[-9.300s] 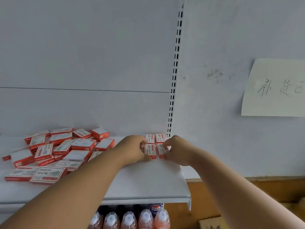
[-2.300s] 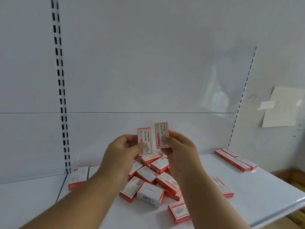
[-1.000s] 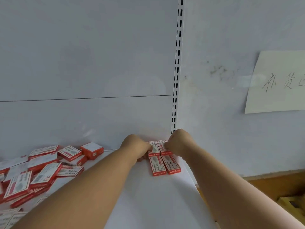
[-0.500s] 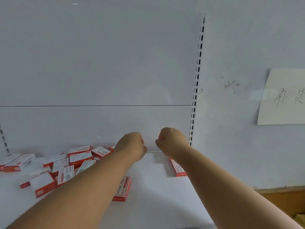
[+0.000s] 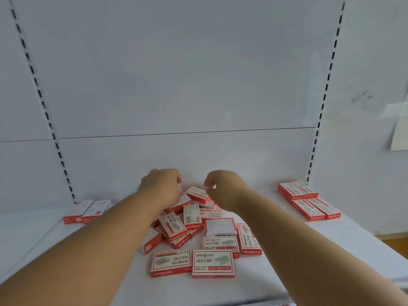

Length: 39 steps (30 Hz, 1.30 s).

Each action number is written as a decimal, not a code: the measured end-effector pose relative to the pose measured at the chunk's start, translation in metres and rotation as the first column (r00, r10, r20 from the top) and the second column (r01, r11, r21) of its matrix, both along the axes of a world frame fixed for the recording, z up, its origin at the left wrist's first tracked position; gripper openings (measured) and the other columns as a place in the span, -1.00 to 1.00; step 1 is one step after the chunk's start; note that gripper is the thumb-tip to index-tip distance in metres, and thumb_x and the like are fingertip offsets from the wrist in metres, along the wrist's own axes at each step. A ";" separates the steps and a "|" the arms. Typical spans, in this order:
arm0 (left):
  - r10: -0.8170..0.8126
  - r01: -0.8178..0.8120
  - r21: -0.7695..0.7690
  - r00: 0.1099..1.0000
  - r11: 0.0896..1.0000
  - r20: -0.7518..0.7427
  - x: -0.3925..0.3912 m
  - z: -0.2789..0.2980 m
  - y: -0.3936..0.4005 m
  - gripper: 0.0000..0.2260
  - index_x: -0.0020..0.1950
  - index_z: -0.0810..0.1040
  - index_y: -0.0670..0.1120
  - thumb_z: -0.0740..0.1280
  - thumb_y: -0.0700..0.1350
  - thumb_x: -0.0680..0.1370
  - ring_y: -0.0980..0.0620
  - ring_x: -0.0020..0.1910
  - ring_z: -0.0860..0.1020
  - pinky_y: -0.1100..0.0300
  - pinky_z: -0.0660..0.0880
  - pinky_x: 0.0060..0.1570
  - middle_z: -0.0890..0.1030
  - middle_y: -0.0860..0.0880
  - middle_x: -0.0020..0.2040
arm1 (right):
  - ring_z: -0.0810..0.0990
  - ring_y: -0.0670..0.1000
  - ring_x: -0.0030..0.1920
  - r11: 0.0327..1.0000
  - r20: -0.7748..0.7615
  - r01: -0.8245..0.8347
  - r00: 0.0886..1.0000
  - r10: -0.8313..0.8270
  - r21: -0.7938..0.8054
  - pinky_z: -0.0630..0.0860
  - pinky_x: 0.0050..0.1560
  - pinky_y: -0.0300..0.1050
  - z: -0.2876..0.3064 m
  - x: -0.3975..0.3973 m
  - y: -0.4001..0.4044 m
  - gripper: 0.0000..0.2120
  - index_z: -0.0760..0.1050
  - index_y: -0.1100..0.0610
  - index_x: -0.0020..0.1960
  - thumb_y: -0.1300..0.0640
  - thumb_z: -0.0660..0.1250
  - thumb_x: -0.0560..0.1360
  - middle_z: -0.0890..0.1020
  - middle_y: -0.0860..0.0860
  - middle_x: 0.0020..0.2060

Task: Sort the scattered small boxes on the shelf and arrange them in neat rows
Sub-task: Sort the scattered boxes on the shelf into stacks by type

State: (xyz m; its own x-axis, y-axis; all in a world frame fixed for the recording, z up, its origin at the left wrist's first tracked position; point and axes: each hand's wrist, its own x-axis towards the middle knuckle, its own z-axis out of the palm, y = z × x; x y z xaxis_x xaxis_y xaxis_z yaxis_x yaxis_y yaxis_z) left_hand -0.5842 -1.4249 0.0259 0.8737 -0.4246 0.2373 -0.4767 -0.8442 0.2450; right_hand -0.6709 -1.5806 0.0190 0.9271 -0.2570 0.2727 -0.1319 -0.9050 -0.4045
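Observation:
A loose pile of small red-and-white boxes lies in the middle of the white shelf. Both my hands are over the back of the pile, fingers curled downward. My left hand pinches a box of which only a thin white edge shows at the fingertips. My right hand pinches another box, with just a red-and-white corner showing. One tilted box lies between the two hands. Several boxes lie in tidy rows at the shelf's back right corner.
Two more boxes lie side by side at the far left against the back panel. Slotted uprights stand on both sides of the white back panel. A paper note hangs on the wall at right. The shelf's front edge is near my forearms.
My view and both hands have swung left, from the tidy rows at the right corner to the scattered pile. The hands now reach down into the back of the pile.

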 end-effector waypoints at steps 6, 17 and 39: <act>-0.007 0.021 0.130 0.994 0.991 -0.110 0.026 -0.006 0.018 -0.88 0.02 0.54 0.07 0.26 -0.09 0.53 -0.04 0.00 0.56 0.00 0.55 0.07 0.61 0.01 0.03 | 0.56 0.08 0.00 0.993 -0.215 0.042 0.974 -0.065 -0.110 0.49 -0.09 -0.11 -0.007 0.024 0.027 -0.84 0.51 0.17 0.07 0.24 0.22 0.53 0.61 0.08 0.04; -0.055 0.021 -0.268 0.992 0.963 -0.118 0.028 -0.006 0.031 -0.75 0.19 0.60 0.01 0.35 -0.19 0.54 0.03 -0.03 0.57 0.18 0.55 -0.13 0.63 -0.02 0.12 | 0.64 0.04 -0.14 0.988 -0.242 0.148 0.958 -0.152 -0.032 0.62 -0.10 -0.10 0.010 0.034 0.027 -0.75 0.56 0.11 0.00 -0.01 0.46 0.43 0.65 0.02 -0.11; -0.551 0.020 -0.781 0.720 0.624 -0.422 -0.069 0.015 -0.072 -0.77 0.04 0.58 -0.07 0.42 -0.35 0.48 -0.04 -0.11 0.68 0.08 0.65 -0.20 0.69 -0.08 -0.06 | 0.62 -0.03 -0.30 0.683 0.322 0.118 0.815 -0.481 0.721 0.49 -0.33 -0.11 0.019 -0.099 -0.084 -0.85 0.48 0.06 0.03 0.25 0.36 0.51 0.68 0.02 -0.12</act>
State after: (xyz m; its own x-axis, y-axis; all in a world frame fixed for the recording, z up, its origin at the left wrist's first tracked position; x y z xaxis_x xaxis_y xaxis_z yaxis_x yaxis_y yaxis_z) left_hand -0.6527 -1.4966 0.0406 0.7853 -0.6148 0.0725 -0.1901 -0.1280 0.9734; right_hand -0.7704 -1.6647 0.0382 0.5711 -0.7716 0.2802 0.0145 -0.3318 -0.9432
